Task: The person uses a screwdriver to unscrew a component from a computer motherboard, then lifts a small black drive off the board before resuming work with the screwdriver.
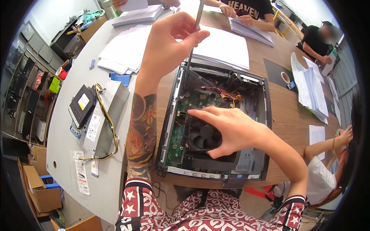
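An opened desktop computer case (266, 127) lies flat on the table in front of me, its green circuit board (176, 148) and coloured wires (221, 92) exposed. Raised over the far side of the case, my left hand (171, 44) pinches the long, thin metal shaft of a screwdriver (198, 17). The shaft points down into the case near its far left corner; its top runs out of the picture. My right hand (235, 129) grips a black cooling fan (203, 136) inside the case, index finger on the far edge and thumb on the near edge.
Left of the case lie a metal power supply (101, 123) with cables, a black disc drive (83, 106) and a blue plastic part (120, 79). Paper stacks (225, 46) spread behind the case. Other people sit at the far and right sides, near a tape roll (285, 77).
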The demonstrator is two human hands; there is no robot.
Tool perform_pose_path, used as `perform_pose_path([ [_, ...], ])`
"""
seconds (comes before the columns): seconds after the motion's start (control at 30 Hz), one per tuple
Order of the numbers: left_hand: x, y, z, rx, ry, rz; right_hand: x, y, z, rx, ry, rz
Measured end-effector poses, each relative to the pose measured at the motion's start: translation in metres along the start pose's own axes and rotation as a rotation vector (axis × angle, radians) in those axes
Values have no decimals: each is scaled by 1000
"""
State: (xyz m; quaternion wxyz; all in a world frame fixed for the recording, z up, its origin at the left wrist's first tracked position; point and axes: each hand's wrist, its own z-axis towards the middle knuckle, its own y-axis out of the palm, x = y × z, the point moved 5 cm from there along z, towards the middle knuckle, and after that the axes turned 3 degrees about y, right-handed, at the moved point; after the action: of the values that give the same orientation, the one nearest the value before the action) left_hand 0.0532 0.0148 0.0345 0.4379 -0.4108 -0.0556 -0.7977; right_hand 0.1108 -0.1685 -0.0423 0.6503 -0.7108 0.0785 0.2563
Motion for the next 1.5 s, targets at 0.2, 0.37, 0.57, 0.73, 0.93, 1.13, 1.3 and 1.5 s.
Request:
perform_pose_path([
  [0.2, 1, 0, 0, -3, 28, 1, -3, -4, 8, -62, 48, 144],
  [0.37, 4, -1, 0, -8, 37, 46, -3, 2, 12, -52, 26, 95],
  [0.57, 6, -3, 0, -7, 34, 41, -4, 4, 16, -94, 60, 43],
  [0.73, 3, -2, -3, -14, 64, 45, -6, 9, 18, -142, 96, 23],
  [0.93, 4, -1, -2, -3, 58, 11, -9, 15, 9, 24, 16, -42],
  [1.13, 3, -1, -2, 8, 49, 36, -7, 21, -3, 189, 26, 3],
  [1.3, 1, -1, 0, -9, 46, 23, -8, 21, -5, 125, 86, -13],
  [1.5, 7, 0, -1, -15, 42, 70, -6, -5, -10, 161, 10, 98],
])
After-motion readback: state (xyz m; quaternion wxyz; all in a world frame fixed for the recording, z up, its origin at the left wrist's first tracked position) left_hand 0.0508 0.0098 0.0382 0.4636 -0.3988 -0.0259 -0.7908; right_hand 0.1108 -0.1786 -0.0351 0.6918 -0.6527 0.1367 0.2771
